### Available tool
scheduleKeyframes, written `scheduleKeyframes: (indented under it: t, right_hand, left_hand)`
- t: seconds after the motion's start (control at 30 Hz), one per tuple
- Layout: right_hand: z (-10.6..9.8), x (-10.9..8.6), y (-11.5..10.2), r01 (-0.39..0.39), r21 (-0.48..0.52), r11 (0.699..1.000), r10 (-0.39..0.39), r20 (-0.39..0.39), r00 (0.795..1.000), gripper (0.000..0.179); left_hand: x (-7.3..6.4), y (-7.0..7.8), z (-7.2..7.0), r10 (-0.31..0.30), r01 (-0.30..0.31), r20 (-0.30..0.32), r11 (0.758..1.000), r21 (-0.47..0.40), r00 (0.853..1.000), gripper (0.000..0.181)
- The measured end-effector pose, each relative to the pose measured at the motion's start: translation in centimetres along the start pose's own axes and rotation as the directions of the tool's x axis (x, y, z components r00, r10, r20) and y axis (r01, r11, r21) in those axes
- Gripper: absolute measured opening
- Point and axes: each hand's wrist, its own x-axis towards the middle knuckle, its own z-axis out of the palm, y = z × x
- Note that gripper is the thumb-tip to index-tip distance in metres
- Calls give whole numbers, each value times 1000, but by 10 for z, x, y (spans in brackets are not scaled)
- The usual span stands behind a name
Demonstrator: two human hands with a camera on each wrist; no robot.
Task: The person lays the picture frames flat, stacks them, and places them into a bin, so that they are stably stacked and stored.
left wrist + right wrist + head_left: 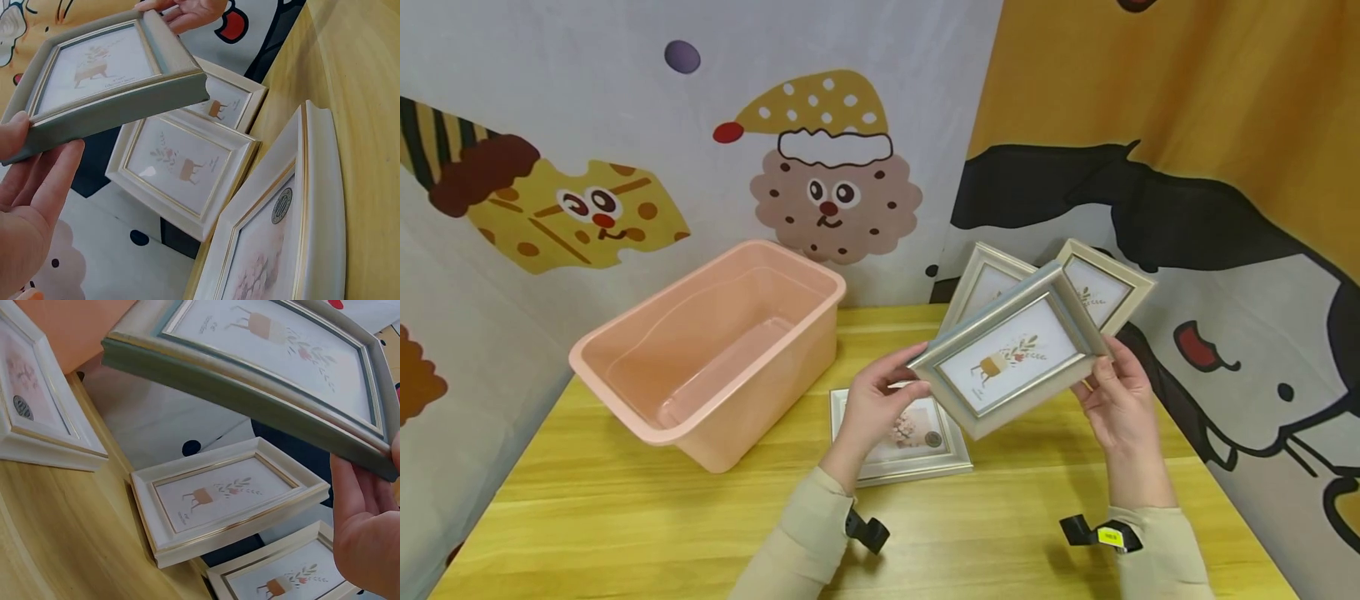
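Note:
Both hands hold up a silvery picture frame (1007, 354) with a plant-pot print, tilted above the table. My left hand (883, 396) pinches its left corner, thumb on the front and fingers beneath, as the left wrist view shows. At the opposite end my right hand (1116, 396) grips the right edge, thumb in front. Behind it two more frames lean against the backdrop: a white one (231, 500) and a cream one (1112, 287), partly covered by the held frame in the head view. A white frame with a pink flower print (917, 437) lies flat below the left hand.
An empty pink plastic bin (715, 350) stands on the left of the yellow wooden table (700, 525). A cartoon-printed cloth (925, 100) hangs along the back and sides. Black straps with small devices sit on both wrists.

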Motion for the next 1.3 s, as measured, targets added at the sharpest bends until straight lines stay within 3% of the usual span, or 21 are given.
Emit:
scheduleKeyframes:
  t: [0.13,0.3,0.5,0.63,0.93,1.07,1.13,1.3]
  right_hand:
    - [-2,0,1,-23,18,1000,21,92,996,41]
    - [-1,-3,1,-32,-209,977,48,69,996,42]
    - [4,-7,1,-95,-460,883,115,16,993,44]
    - [4,-7,3,-129,-590,797,185,35,982,50]
    - [8,-8,11,-149,-776,612,335,84,939,65]
    - [12,-10,17,-156,-816,557,379,83,922,72]
    - [14,-10,21,-153,-822,549,398,95,913,75]
    - [16,-12,32,-175,-799,576,448,130,885,83]
  left_hand:
    - [1,-2,-6,11,-11,-39,1000,-5,999,46]
    - [2,-3,-15,30,-33,-66,998,-47,997,44]
    - [1,-3,-29,17,-27,-93,994,-103,995,43]
    - [0,-1,-38,-12,0,-118,995,-98,993,43]
    - [-2,-1,-54,-73,60,-206,996,-70,976,40]
    - [-5,-1,-60,-109,97,-254,994,-59,961,40]
    - [-6,-3,-64,-113,104,-271,993,-47,956,39]
    - [-9,-6,-74,-116,118,-316,993,-14,941,38]
